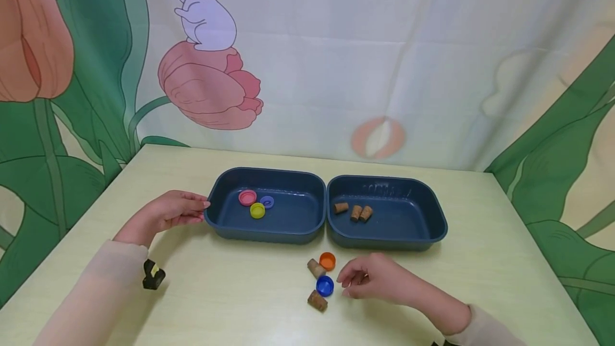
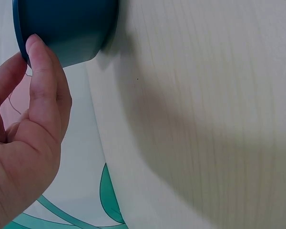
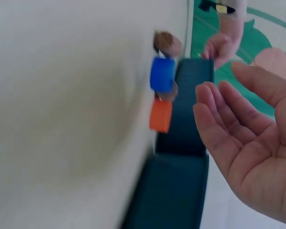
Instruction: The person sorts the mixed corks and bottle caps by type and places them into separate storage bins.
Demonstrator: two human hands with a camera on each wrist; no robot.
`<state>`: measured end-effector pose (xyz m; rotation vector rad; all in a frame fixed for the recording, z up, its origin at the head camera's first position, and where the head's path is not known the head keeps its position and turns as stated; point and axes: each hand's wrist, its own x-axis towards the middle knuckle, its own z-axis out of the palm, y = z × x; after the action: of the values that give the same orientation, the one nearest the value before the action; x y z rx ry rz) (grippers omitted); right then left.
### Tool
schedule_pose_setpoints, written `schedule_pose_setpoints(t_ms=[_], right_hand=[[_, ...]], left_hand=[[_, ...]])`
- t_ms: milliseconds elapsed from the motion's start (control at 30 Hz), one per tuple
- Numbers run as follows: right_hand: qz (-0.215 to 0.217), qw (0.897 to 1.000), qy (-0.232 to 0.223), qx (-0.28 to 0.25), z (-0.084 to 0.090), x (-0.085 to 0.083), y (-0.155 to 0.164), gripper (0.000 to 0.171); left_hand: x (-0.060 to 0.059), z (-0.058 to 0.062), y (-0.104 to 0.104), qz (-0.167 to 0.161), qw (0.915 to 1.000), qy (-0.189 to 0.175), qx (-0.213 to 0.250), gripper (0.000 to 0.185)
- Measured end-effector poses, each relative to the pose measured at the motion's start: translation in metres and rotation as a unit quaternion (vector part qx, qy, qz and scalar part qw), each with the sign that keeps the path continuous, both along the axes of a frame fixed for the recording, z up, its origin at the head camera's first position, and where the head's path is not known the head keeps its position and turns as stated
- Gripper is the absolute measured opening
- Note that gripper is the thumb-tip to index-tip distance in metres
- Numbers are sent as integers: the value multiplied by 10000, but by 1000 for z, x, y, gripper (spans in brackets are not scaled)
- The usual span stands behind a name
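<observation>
My left hand (image 1: 175,210) pinches the left end rim of a dark blue plastic bin (image 1: 269,234); in the left wrist view the fingers lie along its outer wall. Inside that bin are a pink bottle cap (image 1: 247,197), a yellow cap (image 1: 257,210) and a purple cap (image 1: 267,202). My right hand (image 1: 379,280) hovers with loosely bent fingers and holds nothing. Just left of it lie a blue cap (image 1: 324,285), an orange cap (image 1: 328,261), an upper cork (image 1: 316,268) and a lower cork (image 1: 317,301). The right wrist view shows the right palm (image 3: 262,157) apart from them.
A second dark blue bin (image 1: 389,242) stands against the first one's right end, with three corks (image 1: 356,213) in its left part. Both rest on a pale wooden table (image 1: 230,292). Behind hangs a curtain (image 1: 326,68) printed with flowers and a white animal.
</observation>
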<state>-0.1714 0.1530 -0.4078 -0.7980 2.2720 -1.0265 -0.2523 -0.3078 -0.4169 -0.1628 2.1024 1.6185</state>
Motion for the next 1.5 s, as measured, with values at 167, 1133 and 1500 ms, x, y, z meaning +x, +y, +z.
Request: schedule_pose_setpoints(t_ms=[167,1133,1500], right_hand=[[-28,9999,-125,-2,-9,4,-8,17],[26,9899,1276,618,-33,-6,-28,25],[-66,9834,1615,824,-35,-2,-32,24]], left_hand=[[0,1,0,35,10000,-12,8,52],[0,2,1,22,10000,-37,-59,54],[1,1,1,76,9999,-64,-15,55]])
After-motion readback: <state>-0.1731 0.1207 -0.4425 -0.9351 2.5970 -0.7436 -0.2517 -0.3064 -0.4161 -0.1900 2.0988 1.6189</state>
